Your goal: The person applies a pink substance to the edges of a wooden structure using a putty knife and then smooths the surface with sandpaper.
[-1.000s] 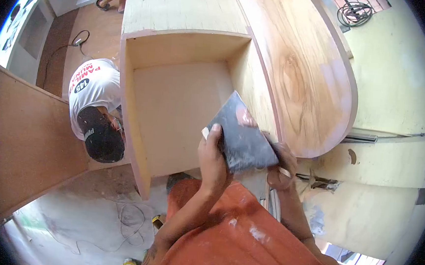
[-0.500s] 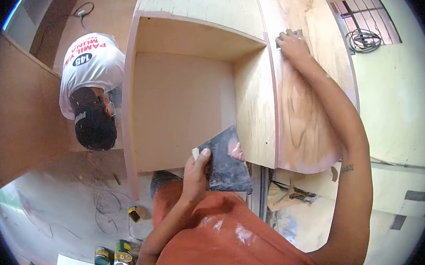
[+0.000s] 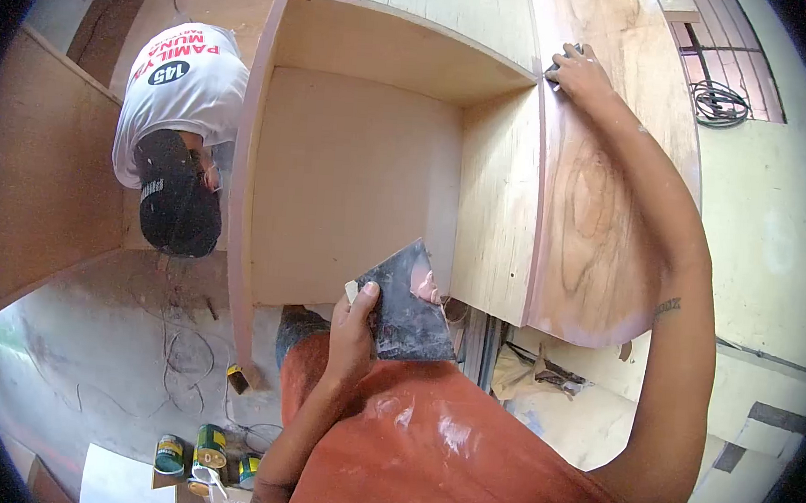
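Observation:
My left hand (image 3: 352, 332) grips a dark, square putty board (image 3: 401, 309) by its left edge, thumb on top, close to my orange shirt. A lump of pink putty (image 3: 424, 282) sits on the board's upper right part. My right hand (image 3: 584, 74) is stretched far forward over the wooden panel (image 3: 588, 208), right of the seam beside the open cabinet (image 3: 361, 183). Its fingers are closed on a small dark putty scraper (image 3: 554, 73), mostly hidden by the hand. Pinkish filler runs along the panel and cabinet edges.
At the left, a co-worker in a white shirt (image 3: 186, 77) and dark cap bends down beside the cabinet. Several cans (image 3: 211, 446) stand on the floor at lower left, near a white board (image 3: 125, 482). A coiled cable (image 3: 720, 105) hangs by the window grille.
The view has shifted, so the cabinet sits slightly higher and further right. My right hand stays near the panel's seam, and my left hand still holds the putty board.

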The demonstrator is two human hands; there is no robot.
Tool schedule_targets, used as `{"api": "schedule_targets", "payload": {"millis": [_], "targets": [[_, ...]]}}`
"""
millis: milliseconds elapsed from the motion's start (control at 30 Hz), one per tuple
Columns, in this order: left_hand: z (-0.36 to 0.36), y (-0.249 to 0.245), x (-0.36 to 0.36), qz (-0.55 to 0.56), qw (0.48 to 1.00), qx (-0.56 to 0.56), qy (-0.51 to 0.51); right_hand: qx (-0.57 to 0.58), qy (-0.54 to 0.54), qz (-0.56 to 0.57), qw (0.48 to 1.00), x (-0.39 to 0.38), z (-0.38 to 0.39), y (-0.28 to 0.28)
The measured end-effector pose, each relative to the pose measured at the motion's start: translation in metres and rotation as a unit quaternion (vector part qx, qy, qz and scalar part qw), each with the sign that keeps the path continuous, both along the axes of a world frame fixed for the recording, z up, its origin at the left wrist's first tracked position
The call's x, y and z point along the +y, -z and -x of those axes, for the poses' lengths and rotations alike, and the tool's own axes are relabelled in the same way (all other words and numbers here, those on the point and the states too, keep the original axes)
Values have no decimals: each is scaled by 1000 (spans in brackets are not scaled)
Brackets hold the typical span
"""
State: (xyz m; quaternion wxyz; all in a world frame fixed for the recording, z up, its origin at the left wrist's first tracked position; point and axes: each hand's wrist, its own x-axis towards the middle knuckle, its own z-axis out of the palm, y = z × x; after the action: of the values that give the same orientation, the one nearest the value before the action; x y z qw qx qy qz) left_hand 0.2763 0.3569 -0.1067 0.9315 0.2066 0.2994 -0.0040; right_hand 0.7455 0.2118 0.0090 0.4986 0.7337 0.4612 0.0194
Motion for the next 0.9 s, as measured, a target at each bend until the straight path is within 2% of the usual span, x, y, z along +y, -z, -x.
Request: {"api": "schedule_targets", "payload": {"millis": [300, 400, 467, 700, 833, 900], "targets": [[-3, -5, -6, 30, 999, 20, -17, 27, -4, 82, 996, 13, -4, 5], [0, 2, -9, 48, 998, -8, -34, 53, 22, 84, 995, 14, 2, 6], [3, 4, -9, 46, 999, -4, -27, 75, 60, 125, 987, 16, 9, 5], [8, 5, -10, 58, 998, -4, -33, 97, 77, 145, 982, 12, 32, 7], [13, 2, -7, 60, 998, -13, -19, 87, 104, 179, 974, 12, 50, 8], [13, 1, -10, 15, 999, 12, -30, 86, 110, 181, 973, 12, 59, 7]]}}
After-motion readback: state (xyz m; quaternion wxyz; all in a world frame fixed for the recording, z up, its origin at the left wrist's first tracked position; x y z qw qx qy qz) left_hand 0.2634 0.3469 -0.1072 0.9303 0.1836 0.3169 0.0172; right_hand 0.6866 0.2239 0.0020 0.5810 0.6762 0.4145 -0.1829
